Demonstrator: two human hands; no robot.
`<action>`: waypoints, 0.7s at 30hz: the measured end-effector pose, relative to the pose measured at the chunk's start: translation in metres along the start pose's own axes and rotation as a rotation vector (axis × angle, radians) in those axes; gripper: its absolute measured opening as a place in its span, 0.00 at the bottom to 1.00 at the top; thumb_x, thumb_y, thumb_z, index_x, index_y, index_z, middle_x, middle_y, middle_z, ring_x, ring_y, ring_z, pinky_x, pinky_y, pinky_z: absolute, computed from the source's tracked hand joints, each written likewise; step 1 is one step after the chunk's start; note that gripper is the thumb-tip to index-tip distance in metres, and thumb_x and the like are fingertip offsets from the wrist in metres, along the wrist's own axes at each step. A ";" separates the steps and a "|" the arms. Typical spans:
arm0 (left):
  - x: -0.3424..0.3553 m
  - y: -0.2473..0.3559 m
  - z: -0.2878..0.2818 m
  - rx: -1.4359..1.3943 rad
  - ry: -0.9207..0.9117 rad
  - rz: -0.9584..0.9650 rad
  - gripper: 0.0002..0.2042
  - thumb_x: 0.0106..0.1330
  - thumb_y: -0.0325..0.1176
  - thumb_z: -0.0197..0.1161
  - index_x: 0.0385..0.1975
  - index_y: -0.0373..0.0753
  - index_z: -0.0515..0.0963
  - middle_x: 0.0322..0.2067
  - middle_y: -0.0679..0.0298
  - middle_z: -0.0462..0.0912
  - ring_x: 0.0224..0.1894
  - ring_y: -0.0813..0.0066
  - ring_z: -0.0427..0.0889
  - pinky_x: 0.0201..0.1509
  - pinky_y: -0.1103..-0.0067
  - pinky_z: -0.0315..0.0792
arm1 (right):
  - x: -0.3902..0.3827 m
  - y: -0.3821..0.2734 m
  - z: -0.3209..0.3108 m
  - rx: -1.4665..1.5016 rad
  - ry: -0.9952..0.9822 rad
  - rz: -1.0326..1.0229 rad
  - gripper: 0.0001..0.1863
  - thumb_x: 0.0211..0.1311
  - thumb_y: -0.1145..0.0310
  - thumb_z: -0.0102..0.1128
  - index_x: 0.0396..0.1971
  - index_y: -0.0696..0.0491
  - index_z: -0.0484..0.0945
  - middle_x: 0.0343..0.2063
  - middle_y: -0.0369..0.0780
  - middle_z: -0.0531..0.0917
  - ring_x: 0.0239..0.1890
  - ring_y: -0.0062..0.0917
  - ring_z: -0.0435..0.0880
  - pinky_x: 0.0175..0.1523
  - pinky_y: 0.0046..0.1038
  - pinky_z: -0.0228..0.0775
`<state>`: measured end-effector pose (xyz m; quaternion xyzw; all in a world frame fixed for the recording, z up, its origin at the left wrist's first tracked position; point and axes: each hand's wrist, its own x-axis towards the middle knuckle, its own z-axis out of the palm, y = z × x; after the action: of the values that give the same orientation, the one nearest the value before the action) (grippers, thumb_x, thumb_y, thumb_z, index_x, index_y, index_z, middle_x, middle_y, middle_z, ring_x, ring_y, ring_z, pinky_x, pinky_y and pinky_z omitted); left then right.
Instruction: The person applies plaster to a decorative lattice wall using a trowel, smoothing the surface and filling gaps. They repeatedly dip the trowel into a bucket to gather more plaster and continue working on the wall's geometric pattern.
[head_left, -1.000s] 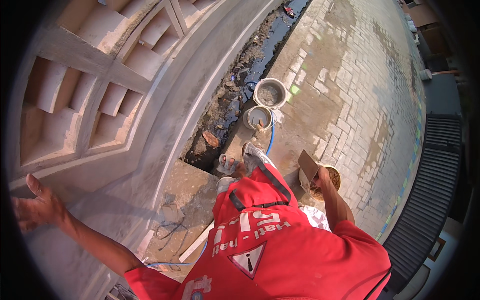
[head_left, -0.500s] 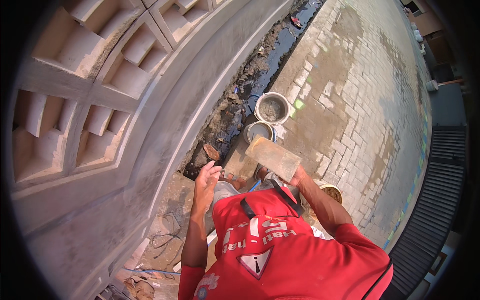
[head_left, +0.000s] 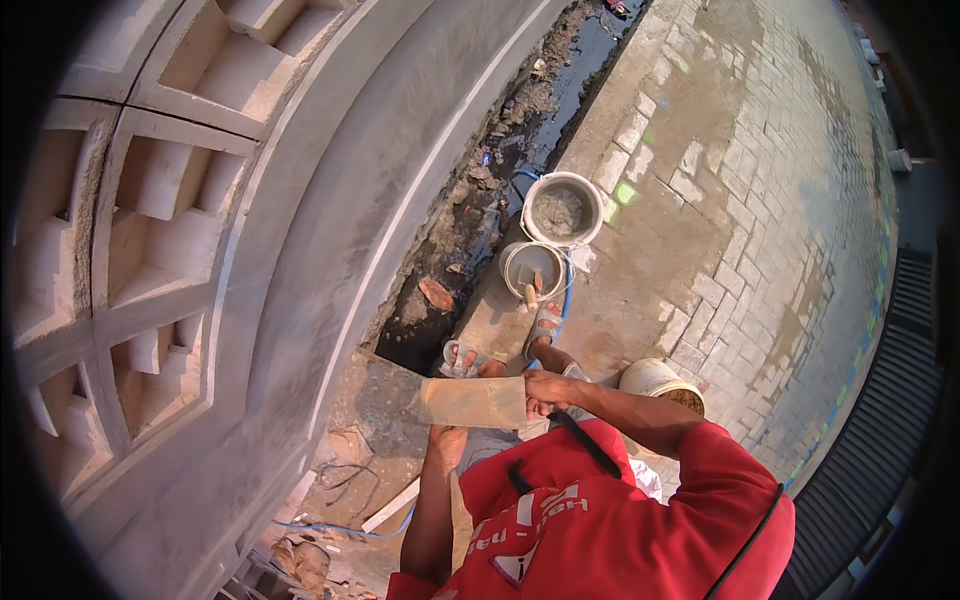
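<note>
A flat, rectangular, tan-brown board [head_left: 473,401] lies level in front of my waist. My right hand [head_left: 546,392] is closed on its right end, with curled fingers showing at the edge. Beneath the left half of the board is my left hand [head_left: 447,438], the wrist coming up from below. The board hides its fingers, so I cannot tell whether they grip it. Beyond my feet stands a bucket of greyish liquid [head_left: 519,262], with a wooden-handled tool [head_left: 531,295] leaning at its near rim. Touching it on the far side is a bucket of grey wet mix [head_left: 562,209].
A pale wall with recessed openings [head_left: 300,300] rises on my left. Along its foot runs a ditch of dark water [head_left: 415,330]. A white bucket [head_left: 655,380] stands by my right forearm. Brick paving [head_left: 760,230] stretches to the right. A blue hose [head_left: 568,290] passes the buckets.
The board has come nearer and to the left, turning from a slant to nearly level. My left hand, free and raised before, is now under it. The tool at the bucket has come into sight.
</note>
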<state>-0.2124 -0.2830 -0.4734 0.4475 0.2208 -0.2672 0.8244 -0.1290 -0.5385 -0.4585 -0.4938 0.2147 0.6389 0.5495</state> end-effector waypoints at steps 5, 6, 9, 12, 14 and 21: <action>0.021 -0.049 -0.057 -0.148 0.120 -0.039 0.22 0.61 0.29 0.66 0.56 0.39 0.71 0.55 0.61 0.75 0.61 0.63 0.71 0.69 0.63 0.59 | 0.203 0.107 -0.186 -0.391 0.561 -0.277 0.18 0.59 0.62 0.59 0.43 0.60 0.77 0.29 0.50 0.84 0.21 0.33 0.83 0.23 0.33 0.73; 0.023 -0.060 -0.066 -0.198 0.145 -0.031 0.22 0.61 0.30 0.67 0.55 0.39 0.72 0.55 0.61 0.76 0.60 0.63 0.71 0.68 0.63 0.60 | 0.225 0.101 -0.217 -0.562 0.685 -0.251 0.20 0.56 0.62 0.61 0.44 0.61 0.76 0.32 0.53 0.84 0.24 0.37 0.85 0.27 0.37 0.76; 0.019 -0.102 -0.108 -0.533 0.383 -0.197 0.24 0.60 0.26 0.66 0.57 0.39 0.71 0.54 0.63 0.77 0.62 0.66 0.70 0.70 0.66 0.60 | 0.278 0.071 -0.252 -0.528 0.996 -0.178 0.25 0.54 0.62 0.61 0.50 0.60 0.75 0.39 0.57 0.83 0.40 0.47 0.85 0.45 0.45 0.76; 0.006 -0.147 -0.137 -0.455 0.272 -0.066 0.27 0.58 0.30 0.69 0.59 0.41 0.70 0.58 0.64 0.75 0.63 0.64 0.69 0.70 0.62 0.59 | 0.332 0.060 -0.265 -0.675 1.002 -0.035 0.19 0.54 0.64 0.56 0.45 0.57 0.77 0.40 0.56 0.83 0.48 0.47 0.82 0.54 0.46 0.73; 0.016 -0.149 -0.135 -0.545 0.308 -0.017 0.29 0.57 0.32 0.70 0.60 0.42 0.69 0.59 0.64 0.73 0.64 0.64 0.68 0.71 0.61 0.59 | 0.364 0.068 -0.275 -0.756 0.997 -0.001 0.17 0.54 0.64 0.56 0.42 0.56 0.78 0.40 0.55 0.83 0.48 0.46 0.83 0.54 0.44 0.74; 0.025 -0.127 -0.122 -0.498 0.304 0.036 0.31 0.56 0.40 0.71 0.60 0.39 0.69 0.62 0.58 0.71 0.67 0.58 0.64 0.72 0.57 0.57 | 0.370 0.082 -0.285 -0.960 0.903 -0.011 0.15 0.61 0.65 0.50 0.41 0.57 0.79 0.40 0.52 0.83 0.47 0.44 0.83 0.51 0.41 0.76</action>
<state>-0.2895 -0.2424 -0.6287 0.2702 0.3925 -0.1199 0.8709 -0.0574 -0.6144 -0.9211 -0.9047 0.1128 0.3907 0.1273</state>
